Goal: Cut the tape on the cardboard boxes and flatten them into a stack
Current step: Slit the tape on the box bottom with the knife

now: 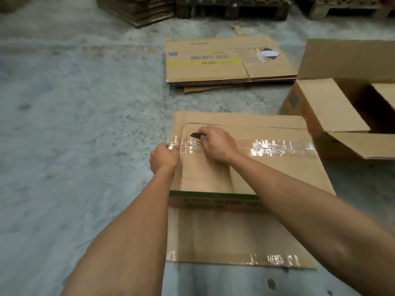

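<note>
Looking down from the head camera, seeing a sealed cardboard box (245, 167) sitting on the grey concrete floor (74, 135), directly ahead, with both bare forearms reaching over it. Running across the box top, a strip of clear tape (277, 148), glinting, spanning from the left edge to the right edge. Resting at the left end of that strip, the left hand (163, 160), fingers curled in tight over the box's left edge, apparently pinching the tape end, though blur making that hard to confirm. Sitting just beside it on the tape line, the right hand (218, 144), fingers closed round a small dark blade (195, 135) whose tip is pointing left, lying at or just above the box top near the tape. Lying flat on the floor against the box's near side, a cardboard sheet (235, 238) carrying its own strip of tape along the near edge. Lying beyond the box, well apart from it, a stack of flattened boxes (228, 65) with a yellow band and printed lettering on the top sheet. Standing to the right, near the taped box, an open box (342, 103) with flaps spread outward. Showing dimly at the far edge, wooden pallets (233, 7) and another pile of flattened cardboard (139, 11).
</note>
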